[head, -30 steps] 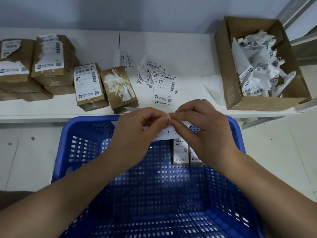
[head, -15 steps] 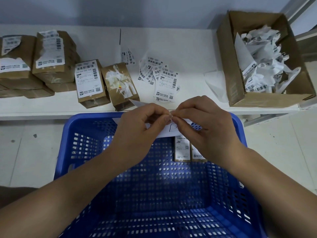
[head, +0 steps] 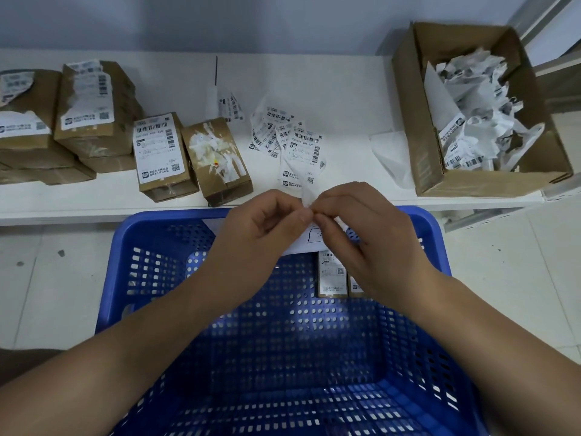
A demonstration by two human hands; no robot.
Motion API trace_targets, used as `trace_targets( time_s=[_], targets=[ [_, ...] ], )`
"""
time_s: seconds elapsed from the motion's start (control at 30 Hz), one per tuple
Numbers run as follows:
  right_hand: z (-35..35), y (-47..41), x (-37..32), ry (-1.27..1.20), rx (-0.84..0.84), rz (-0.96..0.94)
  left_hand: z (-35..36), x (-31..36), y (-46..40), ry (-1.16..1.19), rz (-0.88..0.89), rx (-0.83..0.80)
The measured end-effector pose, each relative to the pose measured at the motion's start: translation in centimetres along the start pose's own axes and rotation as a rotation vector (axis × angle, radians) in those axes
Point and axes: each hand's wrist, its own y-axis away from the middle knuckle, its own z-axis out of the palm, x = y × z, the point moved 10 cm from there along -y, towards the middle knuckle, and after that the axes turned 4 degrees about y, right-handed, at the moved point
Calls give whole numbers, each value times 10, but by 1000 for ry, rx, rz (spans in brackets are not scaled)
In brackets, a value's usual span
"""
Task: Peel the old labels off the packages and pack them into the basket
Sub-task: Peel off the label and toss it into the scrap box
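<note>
- Left hand (head: 267,234) and right hand (head: 371,234) meet fingertip to fingertip above the blue basket (head: 163,234), both pinching a small white label scrap (head: 306,196).
- Two packages (head: 333,275) lie inside the basket, below the hands.

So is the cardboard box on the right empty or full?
Nearly full: the box is open-topped and piled with crumpled labels.

Basket (head: 163,234) in front of shelf (head: 339,83); packages (head: 160,155) on shelf at left, loose labels (head: 292,143) centre, carton (head: 471,180) right.
</note>
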Motion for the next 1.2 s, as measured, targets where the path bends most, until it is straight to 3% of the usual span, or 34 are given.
trace_targets(
  time_s=[0.43, 0.67, 1.0, 1.2],
  targets=[
    [3, 0, 2, -8, -5, 15, -12, -4, -4, -11, -2, 73],
    [-8, 1, 2, 86, 93, 4, -7, -2, -2, 76, -18, 35],
    [0, 4, 0, -1, 60, 8, -24, -5, -1, 36, 10, 162],
    [2, 5, 2, 22, 70, 0, -23, -2, -2, 64, 37, 141]
  ],
)
